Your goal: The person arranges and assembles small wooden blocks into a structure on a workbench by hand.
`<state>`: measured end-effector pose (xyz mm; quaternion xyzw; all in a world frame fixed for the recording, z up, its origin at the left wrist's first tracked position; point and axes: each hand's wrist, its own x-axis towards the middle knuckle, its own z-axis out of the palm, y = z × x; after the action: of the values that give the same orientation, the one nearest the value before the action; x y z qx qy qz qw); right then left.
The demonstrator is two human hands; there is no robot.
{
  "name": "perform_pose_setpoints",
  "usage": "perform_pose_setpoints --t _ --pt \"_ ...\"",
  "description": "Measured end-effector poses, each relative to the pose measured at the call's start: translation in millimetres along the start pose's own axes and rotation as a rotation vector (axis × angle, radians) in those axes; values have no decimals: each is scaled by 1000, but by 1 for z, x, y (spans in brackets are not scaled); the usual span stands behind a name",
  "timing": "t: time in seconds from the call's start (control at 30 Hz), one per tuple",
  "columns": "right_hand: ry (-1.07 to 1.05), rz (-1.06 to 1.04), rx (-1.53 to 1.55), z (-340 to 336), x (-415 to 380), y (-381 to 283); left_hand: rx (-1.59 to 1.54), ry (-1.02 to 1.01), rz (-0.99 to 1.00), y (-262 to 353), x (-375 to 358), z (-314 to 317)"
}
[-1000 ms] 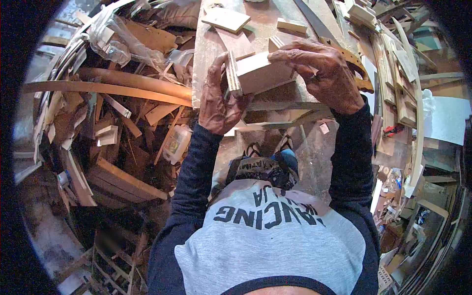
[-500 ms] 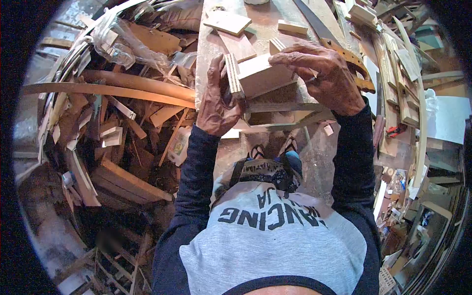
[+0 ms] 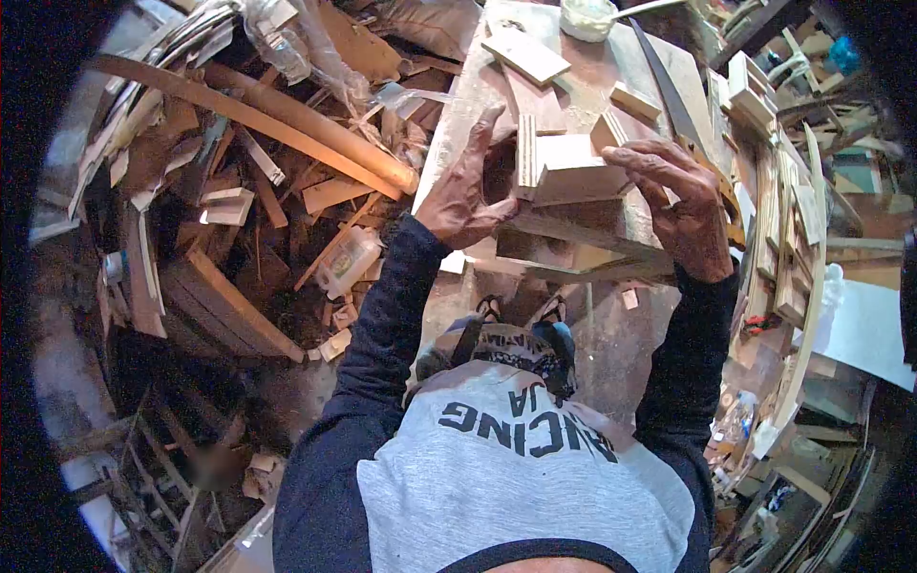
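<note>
On the workbench (image 3: 468,115) near its front edge stands a small wooden assembly (image 3: 578,177), with plywood pieces upright at both ends and a pale board between them. My left hand (image 3: 468,191) is beside its left end, fingers spread and thumb near the lower corner of the plywood end (image 3: 527,158). At the right end, my right hand (image 3: 673,186) has its bent fingers on or close against the plywood; whether they grip it is hard to tell. Behind the assembly, a flat pale board (image 3: 526,55) lies over another strip (image 3: 532,100).
A handsaw (image 3: 669,86) lies along the bench's right side. A tub (image 3: 587,19) with a stick stands at the back, near a small wood block (image 3: 635,100). Scrap wood and a long curved board (image 3: 258,119) fill the left; stacked strips (image 3: 783,210) stand right.
The view has shifted, so the bench and assembly appear farther right. My left hand has opened away from the plywood end it was holding. My right hand stays at the other end.
</note>
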<state>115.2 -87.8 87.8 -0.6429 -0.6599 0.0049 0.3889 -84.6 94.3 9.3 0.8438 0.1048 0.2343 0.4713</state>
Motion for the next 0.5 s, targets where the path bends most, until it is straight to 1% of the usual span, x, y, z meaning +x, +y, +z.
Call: perform_pose_setpoints --t 0.03,0.07,0.13,0.2,0.23,0.3,0.37,0.5 --pt "2 13 11 0 -1 -1 16 22 -3 2 -1 1" --pt "-9 37 21 0 -3 -1 -115 -24 -29 -6 -1 1" --pt "-10 24 -3 0 -3 -2 -11 26 34 -8 -2 2" --pt "0 29 -5 1 -4 -3 100 72 167 -16 -2 3" --pt "-1 38 -11 1 -4 -4 159 94 269 -24 -1 5" --pt "-2 57 -22 0 -4 -6 191 98 284 -27 -1 5" --pt "-2 59 -11 2 -5 -5 133 61 113 -22 -4 3" --pt "0 48 -19 2 -5 -3 73 9 19 -11 0 1"
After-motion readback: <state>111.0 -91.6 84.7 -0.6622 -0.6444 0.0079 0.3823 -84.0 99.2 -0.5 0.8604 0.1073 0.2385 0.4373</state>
